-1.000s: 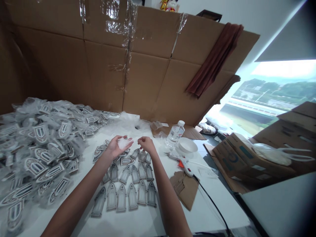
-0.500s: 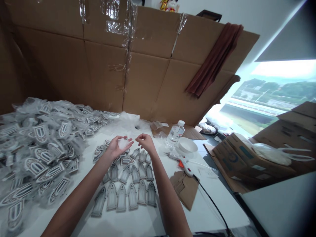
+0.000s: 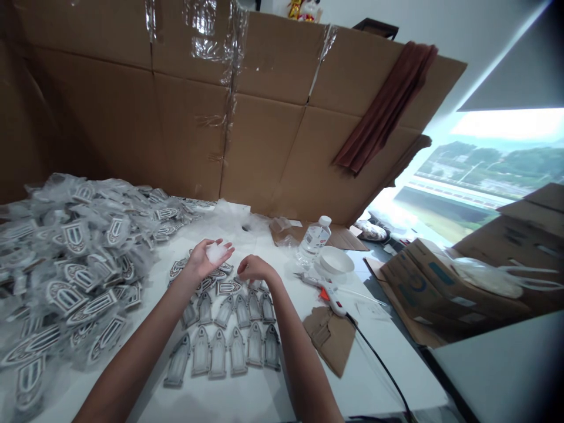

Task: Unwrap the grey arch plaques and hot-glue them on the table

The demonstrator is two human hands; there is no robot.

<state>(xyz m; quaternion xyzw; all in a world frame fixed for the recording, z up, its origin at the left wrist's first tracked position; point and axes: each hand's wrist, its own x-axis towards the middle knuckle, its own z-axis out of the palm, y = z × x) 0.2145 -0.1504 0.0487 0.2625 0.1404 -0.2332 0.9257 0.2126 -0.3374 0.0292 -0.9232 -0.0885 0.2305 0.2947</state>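
White, translucent material (image 3: 215,252) rests on the upturned palm of my left hand (image 3: 207,257), whose fingers are spread around it. Bent down over the back row of arched pieces, my right hand (image 3: 254,269) has its fingertips pinched together; whatever is between them is too small to name. Grey arch-shaped pieces (image 3: 217,353) lie in rows on the white table (image 3: 220,402), below both hands. A loose heap of patterned arched pieces (image 3: 178,267) is beside my left wrist, and one patterned piece (image 3: 228,288) lies between the hands.
Bagged arched pieces (image 3: 79,276) are piled at the left. To the right are a plastic bottle (image 3: 315,238), a white bowl (image 3: 337,260), a glue gun (image 3: 328,292) with its black cord, and a cardboard scrap (image 3: 332,338). A cardboard wall (image 3: 189,135) stands behind the table.
My right hand has moved down and slightly left, from beside my left fingertips to the back row of pieces. My left hand, still bearing the white material, has shifted slightly up and left.
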